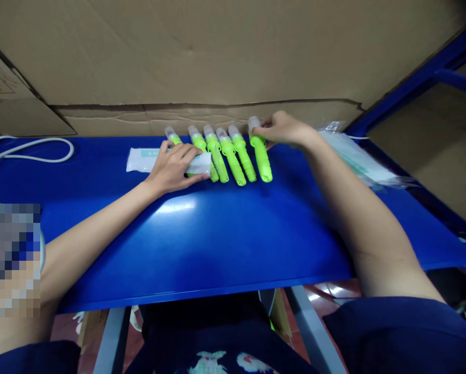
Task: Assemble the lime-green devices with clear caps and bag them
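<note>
Several bright green tubes with clear caps (pixel 233 156) lie side by side in a row on the blue table (pixel 201 234). My right hand (pixel 285 130) pinches the capped end of the rightmost green tube (pixel 262 156), which lies a little apart from the others. My left hand (pixel 176 166) rests flat, fingers stretched, on a white plastic packet (pixel 145 158) and over the leftmost tubes, partly hiding them.
Large cardboard sheets (pixel 217 57) stand behind the table. A stack of clear plastic bags (pixel 357 158) lies at the right edge by a blue frame bar (pixel 415 78). A white cable (pixel 34 150) loops at the far left.
</note>
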Demonstrator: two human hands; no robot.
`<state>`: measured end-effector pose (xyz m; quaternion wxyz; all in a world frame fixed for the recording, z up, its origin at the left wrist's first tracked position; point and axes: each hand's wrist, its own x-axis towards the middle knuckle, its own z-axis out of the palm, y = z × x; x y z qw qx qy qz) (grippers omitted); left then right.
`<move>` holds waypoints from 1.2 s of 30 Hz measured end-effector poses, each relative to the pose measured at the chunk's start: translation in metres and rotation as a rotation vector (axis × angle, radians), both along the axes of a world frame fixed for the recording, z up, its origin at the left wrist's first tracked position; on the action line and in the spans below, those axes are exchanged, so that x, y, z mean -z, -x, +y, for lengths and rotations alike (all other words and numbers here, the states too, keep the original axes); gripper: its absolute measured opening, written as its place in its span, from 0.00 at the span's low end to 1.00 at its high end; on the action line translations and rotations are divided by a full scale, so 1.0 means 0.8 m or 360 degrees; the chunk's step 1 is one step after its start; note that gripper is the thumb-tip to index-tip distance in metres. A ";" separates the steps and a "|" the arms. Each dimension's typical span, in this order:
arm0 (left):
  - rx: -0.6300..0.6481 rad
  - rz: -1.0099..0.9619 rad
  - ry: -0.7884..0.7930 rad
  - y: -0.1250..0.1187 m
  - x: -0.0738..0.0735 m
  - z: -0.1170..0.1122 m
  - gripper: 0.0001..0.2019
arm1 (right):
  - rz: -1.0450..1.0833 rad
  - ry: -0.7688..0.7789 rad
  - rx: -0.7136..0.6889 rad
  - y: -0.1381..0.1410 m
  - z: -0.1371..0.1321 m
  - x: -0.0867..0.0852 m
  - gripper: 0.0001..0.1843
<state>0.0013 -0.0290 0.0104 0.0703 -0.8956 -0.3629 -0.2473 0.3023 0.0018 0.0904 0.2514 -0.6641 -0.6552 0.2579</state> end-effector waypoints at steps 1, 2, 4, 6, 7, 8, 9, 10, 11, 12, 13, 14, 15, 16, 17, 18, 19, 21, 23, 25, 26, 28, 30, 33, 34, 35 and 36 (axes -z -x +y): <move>-0.0009 -0.0009 -0.0009 0.000 0.001 0.000 0.30 | 0.0099 0.0016 0.0011 0.003 -0.006 -0.007 0.15; -0.0016 -0.0015 -0.0019 0.000 0.001 0.001 0.30 | 0.0187 0.0024 0.0007 0.007 -0.012 -0.014 0.16; -0.0027 -0.0015 -0.0044 0.001 0.003 0.002 0.30 | 0.0391 0.0009 -0.0041 0.015 -0.022 -0.025 0.17; -0.0035 -0.0005 -0.0070 0.001 0.004 0.003 0.30 | 0.0653 -0.0030 -0.0134 0.024 -0.029 -0.030 0.17; -0.0038 -0.0002 -0.0083 0.001 0.004 0.003 0.30 | 0.0795 -0.0045 -0.0187 0.028 -0.031 -0.030 0.16; -0.0040 -0.0001 -0.0097 0.001 0.005 0.004 0.30 | 0.0933 -0.0056 -0.0245 0.032 -0.032 -0.030 0.15; -0.0041 -0.0001 -0.0109 0.000 0.005 0.004 0.30 | 0.1058 -0.0069 -0.0301 0.035 -0.032 -0.028 0.14; -0.0040 -0.0002 -0.0118 0.000 0.005 0.004 0.30 | 0.1161 -0.0087 -0.0348 0.038 -0.032 -0.027 0.13; -0.0038 -0.0002 -0.0123 0.000 0.006 0.004 0.30 | 0.1240 -0.0101 -0.0378 0.041 -0.032 -0.025 0.12; -0.0037 0.0000 -0.0124 -0.001 0.006 0.004 0.30 | 0.1299 -0.0110 -0.0392 0.044 -0.032 -0.024 0.11; -0.0037 0.0004 -0.0123 -0.001 0.006 0.004 0.30 | 0.1351 -0.0122 -0.0391 0.047 -0.032 -0.022 0.12; -0.0039 0.0010 -0.0123 -0.001 0.006 0.004 0.31 | 0.1396 -0.0128 -0.0382 0.049 -0.032 -0.021 0.11; -0.0044 0.0018 -0.0125 -0.002 0.007 0.004 0.31 | 0.1444 -0.0132 -0.0357 0.052 -0.032 -0.019 0.11; -0.0050 0.0025 -0.0130 -0.002 0.007 0.004 0.30 | 0.1490 -0.0135 -0.0326 0.055 -0.033 -0.018 0.11; -0.0058 0.0029 -0.0137 -0.002 0.007 0.004 0.30 | 0.1532 -0.0142 -0.0296 0.057 -0.033 -0.016 0.10; -0.0065 0.0028 -0.0144 -0.002 0.007 0.003 0.30 | 0.1558 -0.0155 -0.0273 0.060 -0.033 -0.014 0.09; -0.0075 0.0021 -0.0149 -0.002 0.006 0.003 0.30 | 0.1563 -0.0182 -0.0249 0.061 -0.033 -0.013 0.09; -0.0109 -0.0008 -0.0144 -0.003 0.006 0.001 0.30 | 0.1531 -0.0297 -0.0217 0.062 -0.034 -0.011 0.08; -0.0173 -0.0043 -0.0119 -0.003 0.005 0.000 0.31 | 0.1447 -0.0411 -0.0206 0.061 -0.034 -0.011 0.10; -0.0244 -0.0077 -0.0077 -0.003 0.004 -0.001 0.31 | 0.1360 -0.0462 -0.0194 0.057 -0.033 -0.014 0.11; -0.0274 -0.0091 -0.0055 -0.003 0.003 -0.001 0.30 | 0.1335 -0.0480 -0.0174 0.055 -0.032 -0.015 0.12; -0.0320 -0.0117 -0.0021 -0.002 0.003 -0.001 0.30 | 0.1331 -0.0537 -0.0124 0.053 -0.029 -0.017 0.13; -0.0358 -0.0139 -0.0011 -0.001 0.003 0.000 0.31 | 0.1360 -0.0621 -0.0081 0.053 -0.027 -0.017 0.12; -0.0415 -0.0170 -0.0029 0.001 0.003 0.001 0.33 | 0.1364 -0.0649 -0.0069 0.057 -0.025 -0.015 0.12; -0.0431 -0.0175 -0.0036 0.001 0.003 0.001 0.33 | 0.1366 -0.0645 -0.0056 0.059 -0.025 -0.013 0.12; -0.0441 -0.0175 -0.0041 0.001 0.003 0.001 0.34 | 0.1369 -0.0636 -0.0041 0.061 -0.024 -0.012 0.12; -0.0445 -0.0173 -0.0044 0.001 0.004 0.002 0.35 | 0.1367 -0.0617 -0.0030 0.062 -0.023 -0.010 0.12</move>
